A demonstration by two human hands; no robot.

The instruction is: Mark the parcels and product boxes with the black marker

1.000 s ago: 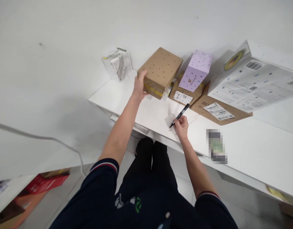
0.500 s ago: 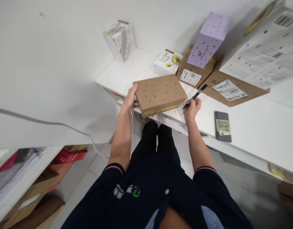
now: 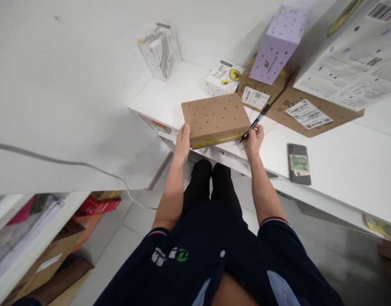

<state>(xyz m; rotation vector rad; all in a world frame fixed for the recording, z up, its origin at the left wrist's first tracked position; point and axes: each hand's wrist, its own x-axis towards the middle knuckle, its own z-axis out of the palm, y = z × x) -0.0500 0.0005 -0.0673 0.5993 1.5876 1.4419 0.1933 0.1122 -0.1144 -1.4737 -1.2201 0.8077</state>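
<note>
A brown cardboard box [image 3: 217, 114] with small dark dots and yellow tape along its front side lies at the near edge of the white table. My left hand [image 3: 183, 142] grips its front left corner; some fingertips are hidden. Just right of the box, my right hand [image 3: 254, 139] pinches a black marker pen [image 3: 261, 115]. The pen slants, its dark tip pointing down by the box's front right corner. Whether the tip touches anything, I cannot tell.
Behind stand a white avocado-print box [image 3: 221, 80], a purple box [image 3: 276, 46] on a carton, and a large white box [image 3: 354, 59] above a labelled carton [image 3: 313, 119]. A phone with a banknote [image 3: 299, 164] lies right. A cable [image 3: 71, 161] crosses the left side.
My left hand has slid from the box's left side to its front corner. The box sits slightly farther back and right. My right hand with the marker pen has moved slightly back.
</note>
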